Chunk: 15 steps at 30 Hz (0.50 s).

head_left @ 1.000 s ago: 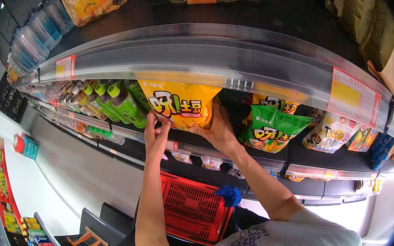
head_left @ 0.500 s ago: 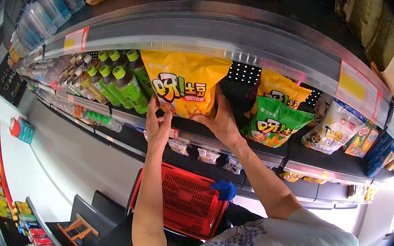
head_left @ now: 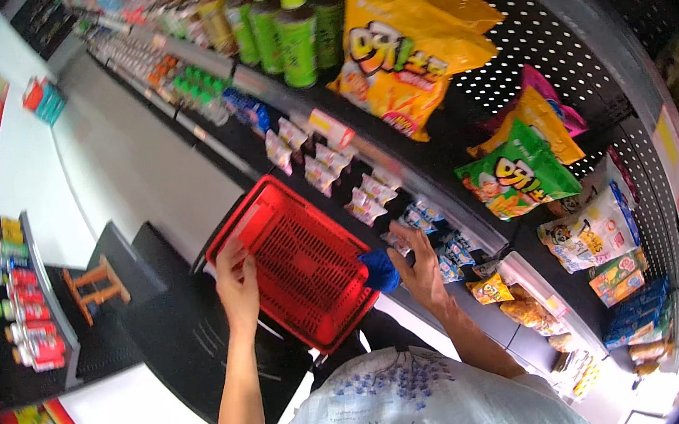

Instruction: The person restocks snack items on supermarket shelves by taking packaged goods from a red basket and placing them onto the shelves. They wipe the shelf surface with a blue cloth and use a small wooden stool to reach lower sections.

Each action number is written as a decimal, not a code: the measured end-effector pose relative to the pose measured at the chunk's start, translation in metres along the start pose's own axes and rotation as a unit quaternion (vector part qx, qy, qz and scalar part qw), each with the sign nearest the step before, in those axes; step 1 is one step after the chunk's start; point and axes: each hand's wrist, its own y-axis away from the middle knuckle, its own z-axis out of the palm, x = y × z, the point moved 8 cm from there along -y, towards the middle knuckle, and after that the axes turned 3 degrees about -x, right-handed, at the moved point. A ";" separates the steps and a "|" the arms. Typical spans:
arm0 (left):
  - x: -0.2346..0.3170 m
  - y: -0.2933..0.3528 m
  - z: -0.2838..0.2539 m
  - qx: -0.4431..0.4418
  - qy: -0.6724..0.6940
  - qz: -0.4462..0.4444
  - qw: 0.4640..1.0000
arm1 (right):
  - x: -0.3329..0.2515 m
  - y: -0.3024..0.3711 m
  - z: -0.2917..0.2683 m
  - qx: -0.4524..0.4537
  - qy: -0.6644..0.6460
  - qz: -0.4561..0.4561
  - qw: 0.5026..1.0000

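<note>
The large yellow snack bag [head_left: 395, 51] leans on the upper shelf beside the green-capped bottles [head_left: 299, 41], with a second yellow bag [head_left: 449, 0] behind it. Neither hand touches these bags. My left hand [head_left: 237, 284] hangs over the left rim of a red shopping basket [head_left: 311, 257], empty, its fingers loosely bent and apart. To the right, my right hand [head_left: 420, 268] is raised by the basket's right edge, fingers spread and holding nothing. Close to it, a blue cloth-like piece [head_left: 380, 272] covers part of the basket's rim. The basket holds nothing that I can see.
Farther right on the shelf stand a green snack bag [head_left: 517, 171], another yellow bag [head_left: 549, 129] and a white bag [head_left: 589, 230]. Small packets [head_left: 330, 163] line the lower shelf. A black table [head_left: 195, 337] and a small wooden stand [head_left: 97, 291] are at left.
Both hands have let go of the large yellow bag, now resting on the shelf, and have come down towards the basket. The view has tilted down, showing more of the lower shelf.
</note>
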 end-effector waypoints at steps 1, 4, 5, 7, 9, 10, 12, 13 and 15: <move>-0.008 0.017 -0.024 0.021 -0.022 -0.046 0.998 | 0.023 0.021 0.015 -0.016 -0.038 0.025 0.999; -0.012 0.069 -0.100 0.108 -0.108 -0.073 0.986 | 0.141 0.100 0.063 -0.052 -0.137 0.216 0.965; -0.008 0.085 -0.122 0.128 -0.165 -0.078 0.975 | 0.185 0.127 0.079 -0.069 -0.176 0.301 0.935; 0.003 0.114 -0.155 0.142 -0.337 -0.073 0.928 | 0.223 0.167 0.096 -0.063 -0.278 0.445 0.849; 0.017 0.143 -0.178 0.169 -0.490 0.010 0.855 | 0.253 0.198 0.117 -0.080 -0.335 0.522 0.781; 0.020 0.151 -0.186 0.194 -0.502 -0.002 0.843 | 0.273 0.210 0.127 -0.092 -0.347 0.532 0.767; 0.019 0.168 -0.201 0.235 -0.486 -0.055 0.840 | 0.314 0.231 0.150 -0.095 -0.400 0.565 0.715; 0.005 0.181 -0.211 0.248 -0.452 -0.116 0.849 | 0.326 0.237 0.160 -0.094 -0.413 0.571 0.704; -0.036 0.210 -0.229 0.276 -0.376 -0.230 0.854 | 0.337 0.238 0.180 -0.093 -0.441 0.579 0.680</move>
